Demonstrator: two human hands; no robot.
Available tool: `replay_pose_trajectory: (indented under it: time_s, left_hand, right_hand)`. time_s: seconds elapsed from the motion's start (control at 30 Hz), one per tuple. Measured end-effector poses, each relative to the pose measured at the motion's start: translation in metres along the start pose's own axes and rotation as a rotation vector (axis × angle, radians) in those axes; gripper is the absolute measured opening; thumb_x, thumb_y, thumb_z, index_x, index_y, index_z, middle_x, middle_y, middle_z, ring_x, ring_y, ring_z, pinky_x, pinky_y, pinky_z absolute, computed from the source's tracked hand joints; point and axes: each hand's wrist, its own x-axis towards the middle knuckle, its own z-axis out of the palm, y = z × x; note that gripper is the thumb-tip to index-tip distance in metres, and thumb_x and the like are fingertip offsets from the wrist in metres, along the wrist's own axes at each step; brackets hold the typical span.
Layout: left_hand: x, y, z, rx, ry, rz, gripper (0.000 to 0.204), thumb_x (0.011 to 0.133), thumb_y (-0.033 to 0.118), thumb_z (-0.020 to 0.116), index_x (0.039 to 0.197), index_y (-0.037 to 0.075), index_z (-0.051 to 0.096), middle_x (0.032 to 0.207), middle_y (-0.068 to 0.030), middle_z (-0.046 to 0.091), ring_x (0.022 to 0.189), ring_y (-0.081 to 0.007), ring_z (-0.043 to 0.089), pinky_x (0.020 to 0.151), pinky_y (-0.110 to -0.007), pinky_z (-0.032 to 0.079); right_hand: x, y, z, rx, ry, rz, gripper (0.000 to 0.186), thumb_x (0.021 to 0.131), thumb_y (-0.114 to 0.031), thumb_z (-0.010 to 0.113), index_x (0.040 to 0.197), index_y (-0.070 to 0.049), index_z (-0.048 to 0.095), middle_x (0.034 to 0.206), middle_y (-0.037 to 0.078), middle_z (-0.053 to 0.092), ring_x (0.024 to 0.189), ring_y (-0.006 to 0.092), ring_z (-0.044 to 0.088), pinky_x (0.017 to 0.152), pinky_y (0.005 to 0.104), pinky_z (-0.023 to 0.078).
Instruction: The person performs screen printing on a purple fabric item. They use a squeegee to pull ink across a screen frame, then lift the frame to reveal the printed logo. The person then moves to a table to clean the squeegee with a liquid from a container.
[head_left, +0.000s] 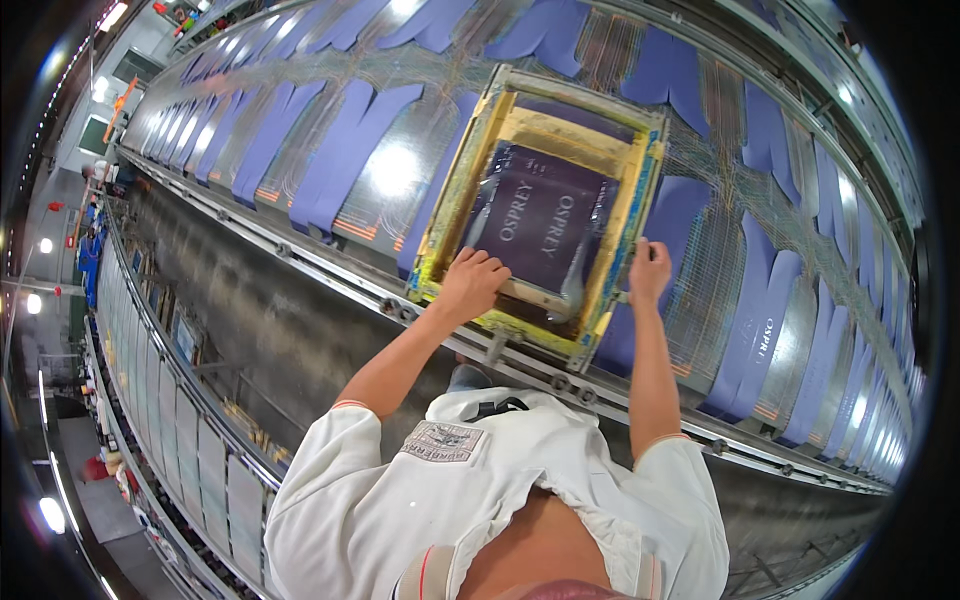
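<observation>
A screen-printing frame [480, 115], yellow-edged, rests on the long printing table [390, 170]. Inside it is a dark purple print area [540, 220] with white lettering and glossy patches. My left hand [472, 280] is closed on a pale squeegee bar [538, 295] lying across the lower part of the frame's inside. My right hand [648, 265] has curled fingers at the frame's right edge, gripping it. Lavender fabric pieces [330, 165] lie in rows on the table, on both sides of the frame.
A metal rail [250, 225] runs along the table's near edge, just in front of my body. A second long rack or table [180, 400] curves along the left, past a dark aisle [230, 300]. Another person [98, 175] stands at the far left end of the table.
</observation>
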Motion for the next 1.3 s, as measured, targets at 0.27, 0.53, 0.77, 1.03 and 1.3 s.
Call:
replay_pose_trajectory:
  time_s: [0.27,0.53,0.77,1.03,1.3]
  left_hand:
    - [-0.078,-0.213,-0.053,-0.049,-0.006,0.121,0.03,0.067,0.001,0.072,0.095,0.012,0.071,0.105,-0.002,0.07,0.105,-0.0236,0.062,0.095,-0.042,0.044]
    - [0.022,-0.283,-0.058,-0.121,-0.103,0.611,0.038,0.067,-0.007,0.07,0.099,0.012,0.075,0.114,-0.0014,0.073,0.129,-0.0263,0.054,0.112,-0.045,0.034]
    - [0.166,-0.263,0.013,-0.202,-0.144,1.045,0.025,0.072,0.0,0.07,0.093,0.013,0.071,0.112,0.0015,0.071,0.13,-0.0255,0.052,0.112,-0.045,0.036]
    - [0.234,-0.363,0.02,-0.145,-0.194,0.985,0.016,0.074,0.005,0.069,0.087,0.014,0.069,0.1,0.0024,0.07,0.119,-0.0219,0.058,0.11,-0.04,0.039]
    - [0.321,-0.488,0.004,-0.131,-0.125,0.32,0.024,0.068,0.002,0.07,0.088,0.015,0.07,0.084,-0.0033,0.069,0.087,-0.0247,0.065,0.082,-0.041,0.046]
  right_hand:
    - [-0.094,-0.097,0.164,-0.058,-0.037,0.098,0.03,0.091,-0.03,0.066,0.088,0.0,0.064,0.084,0.017,0.067,0.076,0.0352,0.064,0.071,0.0435,0.047]
    - [-0.066,-0.092,0.218,-0.098,-0.072,0.148,0.028,0.092,-0.031,0.064,0.093,-0.003,0.067,0.081,0.02,0.067,0.074,0.0388,0.064,0.067,0.0448,0.047]
    - [-0.007,-0.075,0.262,-0.216,-0.088,0.137,0.026,0.094,-0.029,0.062,0.09,-0.004,0.066,0.071,0.019,0.064,0.063,0.0382,0.062,0.06,0.0456,0.045]
    - [0.086,-0.099,0.298,-0.421,-0.23,-0.025,0.032,0.091,-0.039,0.069,0.101,-0.009,0.073,0.088,0.015,0.072,0.083,0.0339,0.068,0.073,0.0442,0.052]
    - [0.185,-0.227,0.409,-0.239,-0.981,-0.16,0.05,0.08,-0.046,0.079,0.108,-0.005,0.071,0.097,0.013,0.072,0.091,0.0292,0.069,0.08,0.0408,0.053]
